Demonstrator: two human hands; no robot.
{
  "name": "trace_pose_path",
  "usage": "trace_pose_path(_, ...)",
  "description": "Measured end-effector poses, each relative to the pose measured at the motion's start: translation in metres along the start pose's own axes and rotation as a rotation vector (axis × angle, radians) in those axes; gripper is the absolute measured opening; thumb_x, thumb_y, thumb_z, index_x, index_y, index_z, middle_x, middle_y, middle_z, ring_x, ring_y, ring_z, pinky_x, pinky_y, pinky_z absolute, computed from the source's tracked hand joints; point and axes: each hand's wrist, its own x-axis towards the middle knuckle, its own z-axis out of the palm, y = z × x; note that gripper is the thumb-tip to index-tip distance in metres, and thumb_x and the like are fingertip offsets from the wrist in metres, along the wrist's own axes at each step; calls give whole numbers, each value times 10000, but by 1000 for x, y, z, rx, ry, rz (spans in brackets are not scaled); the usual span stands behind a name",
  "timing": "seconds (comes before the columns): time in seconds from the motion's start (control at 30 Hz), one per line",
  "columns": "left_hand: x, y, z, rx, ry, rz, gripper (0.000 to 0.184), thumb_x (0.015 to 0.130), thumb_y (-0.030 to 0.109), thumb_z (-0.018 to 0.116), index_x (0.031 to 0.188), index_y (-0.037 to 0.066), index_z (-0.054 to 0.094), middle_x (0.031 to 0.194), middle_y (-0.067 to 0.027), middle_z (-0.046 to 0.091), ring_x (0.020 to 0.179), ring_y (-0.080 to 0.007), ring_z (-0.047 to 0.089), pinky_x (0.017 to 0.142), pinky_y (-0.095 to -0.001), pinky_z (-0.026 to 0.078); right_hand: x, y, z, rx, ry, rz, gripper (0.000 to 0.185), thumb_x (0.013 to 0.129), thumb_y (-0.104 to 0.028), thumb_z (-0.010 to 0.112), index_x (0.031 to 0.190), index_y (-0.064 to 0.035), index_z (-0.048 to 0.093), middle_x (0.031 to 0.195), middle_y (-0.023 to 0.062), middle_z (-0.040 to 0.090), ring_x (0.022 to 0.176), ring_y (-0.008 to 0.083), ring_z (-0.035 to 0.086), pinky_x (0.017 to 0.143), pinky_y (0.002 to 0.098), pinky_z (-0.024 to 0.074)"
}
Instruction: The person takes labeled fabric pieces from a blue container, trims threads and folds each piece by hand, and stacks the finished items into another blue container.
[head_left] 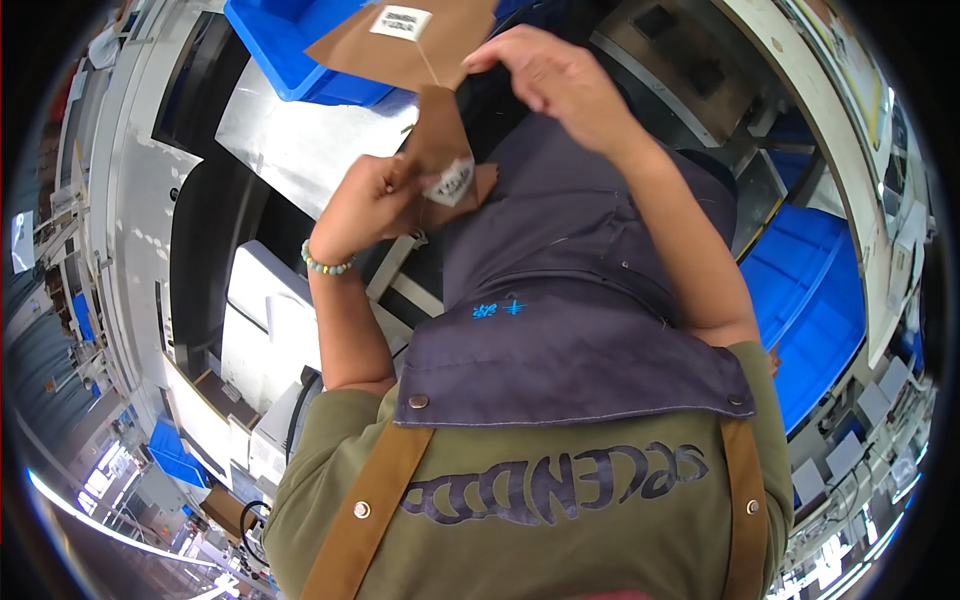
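My left hand (pixel 365 205), with a beaded bracelet at the wrist, is closed on a brown fabric piece (pixel 435 125). A white label (pixel 452 184) with dark print shows on it, partly blurred. Higher up, my right hand (pixel 570 85) pinches the edge of another flat brown fabric piece (pixel 350 48), which bears a white printed label (pixel 401 22). A thin pale line, perhaps a thread, runs down from that label toward the lower piece. The two pieces meet or overlap between my hands; whether they are joined I cannot tell.
Beyond the upper piece stands a blue plastic bin (pixel 275 50) beside a pale metal surface (pixel 290 125). Another blue bin (pixel 815 290) is at my right. My dark apron (pixel 570 230) covers my lap. A white machine-like housing (pixel 262 320) sits at the left.
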Motion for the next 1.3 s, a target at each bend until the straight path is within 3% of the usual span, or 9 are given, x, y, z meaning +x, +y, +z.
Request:
trace_pose_path(0.1, -6, 20, 10, -173, -54, 78, 229, 897, 171, 684, 839, -46, 639, 583, -155, 507, 508, -185, 385, 513, -317, 406, -10, 25, 29, 6, -137, 145, 327, 1033, -255, 473, 1224, -68, 661, 1144, -1, 692, 679, 50, 480, 614, 215, 429)
trace_pose_path(0.27, -16, 11, -9, 40, 53, -29, 222, 911, 169, 642, 969, -41, 683, 690, -221, 632, 552, -298, 617, 594, -347, 487, -28, 61, 17, -911, -265, -44, 265, 978, -288, 550, 945, -56, 673, 921, 100, 667, 812, 271, 649, 734, 399, 512)
trace_pose_path(0.6, -3, 0, -4, -31, 248, -93, 256, 923, 178, 637, 966, -73, 667, 676, -230, 625, 557, -331, 546, 616, -369, 480, -29, 65, 2, -1210, 121, -225, 220, 944, -258, 586, 834, -76, 641, 738, 76, 649, 672, 292, 658, 597, 394, 546)
trace_pose_path(0.73, 2, -34, 4, 30, 391, -140, 261, 921, 183, 639, 982, -70, 666, 736, -230, 659, 610, -320, 596, 657, -363, 496, -19, 63, 0, -834, 433, -328, 247, 973, -238, 557, 857, -63, 687, 669, 84, 633, 561, 215, 611, 518, 347, 477)
trace_pose_path(0.8, 11, -53, 13, -37, 516, -136, 260, 924, 190, 637, 988, -60, 670, 763, -227, 676, 647, -318, 634, 679, -360, 507, -26, 49, 7, -473, 388, 42, 278, 979, -246, 559, 826, -48, 680, 609, 40, 564, 517, 133, 522, 492, 305, 405)
trace_pose_path(0.83, 16, -54, 19, -80, 496, -296, 317, 963, 230, 631, 1044, -72, 678, 889, -129, 727, 812, -150, 668, 732, -306, 512, -30, 41, 14, -289, 359, 220, 295, 982, -250, 559, 811, -40, 676, 579, 18, 529, 495, 92, 478, 479, 284, 369)
trace_pose_path(0.87, 25, -67, 37, -328, 566, -309, 317, 969, 227, 624, 1089, -64, 662, 950, -129, 724, 829, -164, 676, 742, -316, 523, -34, 38, 30, -15, 357, 229, 339, 1028, -262, 515, 785, -57, 633, 600, -84, 415, 520, -8, 336, 464, 181, 251)
trace_pose_path(1.1, 45, -18, 127, -1703, 799, -176, 357, 1050, 293, 436, 1278, 37, 536, 1229, -92, 633, 1102, -216, 612, 962, -357, 496, -57, 65, 90, 62, 98, 290, 361, 1028, -265, 517, 755, -46, 604, 606, -47, 443, 556, 25, 373, 492, 224, 309)
trace_pose_path(1.3, 35, 8, 115, -1385, 631, 31, 377, 1016, 304, 543, 1283, 39, 536, 1182, -57, 646, 1031, -174, 625, 857, -317, 515, -50, 66, 83, 157, -89, 355, 330, 1007, -223, 518, 813, 12, 643, 660, 19, 568, 608, 87, 490, 567, 280, 423)
